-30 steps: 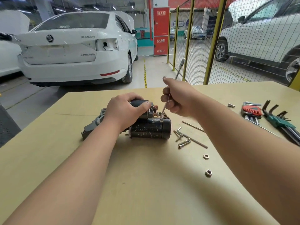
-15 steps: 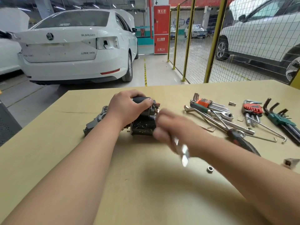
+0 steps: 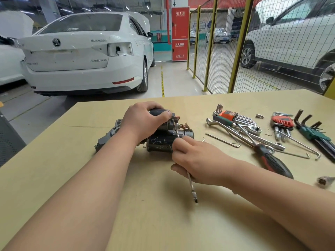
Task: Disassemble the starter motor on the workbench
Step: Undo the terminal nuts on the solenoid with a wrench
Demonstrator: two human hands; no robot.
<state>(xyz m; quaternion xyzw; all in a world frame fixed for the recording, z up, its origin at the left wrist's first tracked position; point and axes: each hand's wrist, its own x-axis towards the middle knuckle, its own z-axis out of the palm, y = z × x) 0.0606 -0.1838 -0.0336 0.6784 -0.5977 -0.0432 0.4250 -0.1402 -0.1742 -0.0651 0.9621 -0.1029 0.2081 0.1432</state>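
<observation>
The black starter motor [image 3: 161,144] lies on its side in the middle of the wooden workbench [image 3: 72,178], its grey nose housing [image 3: 108,134] pointing left. My left hand [image 3: 143,120] grips the solenoid on top of it. My right hand [image 3: 192,158] sits just in front of the motor's right end and grips a thin silver wrench [image 3: 192,187]. The wrench's far end reaches a terminal nut [image 3: 176,125] by the copper braid, and its near end sticks out toward me below the hand.
Right of the motor lie hex key sets [image 3: 233,116] [image 3: 282,122] [image 3: 315,134], a ratchet [image 3: 253,128], a red-and-black screwdriver [image 3: 272,160], loose hex keys [image 3: 224,140] and small sockets [image 3: 259,116] [image 3: 324,181]. Beyond the bench stand a white car [image 3: 81,55] and a yellow mesh fence [image 3: 235,51].
My right hand swung the wrench from above the motor's rear down and toward me, ending in front of the motor's right end. The left hand kept its grip on the solenoid.
</observation>
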